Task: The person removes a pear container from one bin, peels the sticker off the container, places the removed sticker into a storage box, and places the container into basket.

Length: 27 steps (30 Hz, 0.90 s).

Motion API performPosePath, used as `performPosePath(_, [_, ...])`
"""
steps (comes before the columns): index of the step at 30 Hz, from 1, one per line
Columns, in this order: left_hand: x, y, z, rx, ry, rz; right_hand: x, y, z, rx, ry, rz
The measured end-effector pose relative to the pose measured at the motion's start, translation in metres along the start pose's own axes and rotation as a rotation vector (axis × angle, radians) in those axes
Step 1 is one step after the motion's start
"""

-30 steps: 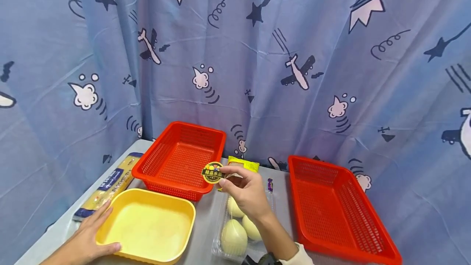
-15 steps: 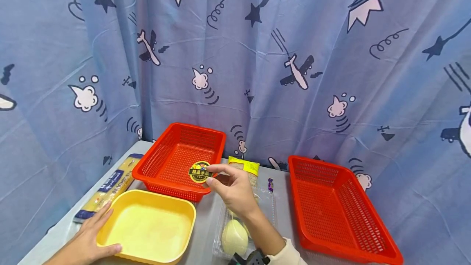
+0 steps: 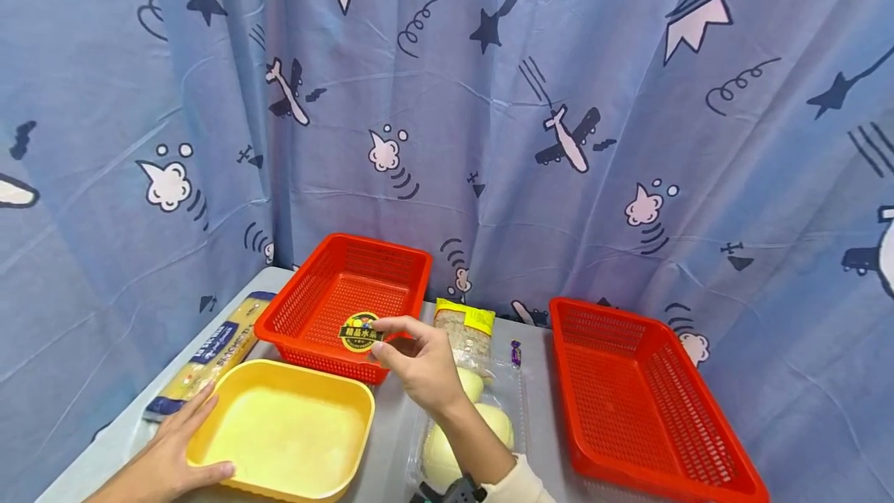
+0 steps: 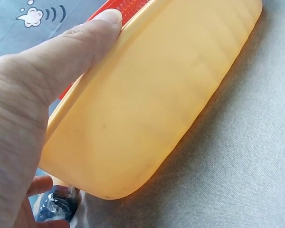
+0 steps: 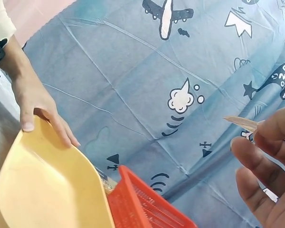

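Observation:
My right hand [image 3: 419, 367] pinches a round black-and-gold fruit sticker [image 3: 358, 332] between thumb and forefinger. The sticker overlaps the front of the left red basket [image 3: 279, 317] in the head view. It shows nearly edge-on in the right wrist view, a thin strip at the fingertips. My left hand [image 3: 164, 460] holds the near left corner of a yellow plastic basin [image 3: 286, 433], its thumb on the near side and fingers along the left side. In the left wrist view the thumb lies over the basin's rim [image 4: 80, 92]. Nothing lies in the basin.
A long blue-and-yellow spaghetti packet [image 3: 209, 359] lies left of the basin. A clear plastic box [image 3: 522, 418] with pale fruit sits under my right forearm. Behind it are a yellow-topped bag [image 3: 478, 319] and a small purple-wrapped sweet [image 3: 515, 352]. Another red basket [image 3: 618, 394] stands right.
My right hand has moved left with the sticker, from beside the left red basket to overlapping its front. The left hand has stayed on the basin.

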<state>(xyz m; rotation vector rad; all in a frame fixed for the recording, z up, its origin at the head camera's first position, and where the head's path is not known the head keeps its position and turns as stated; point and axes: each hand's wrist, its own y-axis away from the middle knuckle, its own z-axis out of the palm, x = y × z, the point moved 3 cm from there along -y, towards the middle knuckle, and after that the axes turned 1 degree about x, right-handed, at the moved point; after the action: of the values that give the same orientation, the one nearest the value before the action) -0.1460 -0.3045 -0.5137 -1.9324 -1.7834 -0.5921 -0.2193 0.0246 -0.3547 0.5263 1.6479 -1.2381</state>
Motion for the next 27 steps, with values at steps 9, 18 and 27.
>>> performPosePath(9, [0.002, 0.000, 0.001, -0.003, 0.004, -0.016, 0.017, 0.002, 0.016, 0.016, -0.033, 0.043])
performPosePath(18, [0.001, 0.000, 0.000, -0.040, 0.013, -0.057, 0.036, 0.005, 0.028, 0.040, -0.082, 0.084])
performPosePath(27, [0.003, 0.002, 0.000, 0.022, -0.007, -0.015, 0.053, 0.007, 0.036, 0.066, -0.061, 0.108])
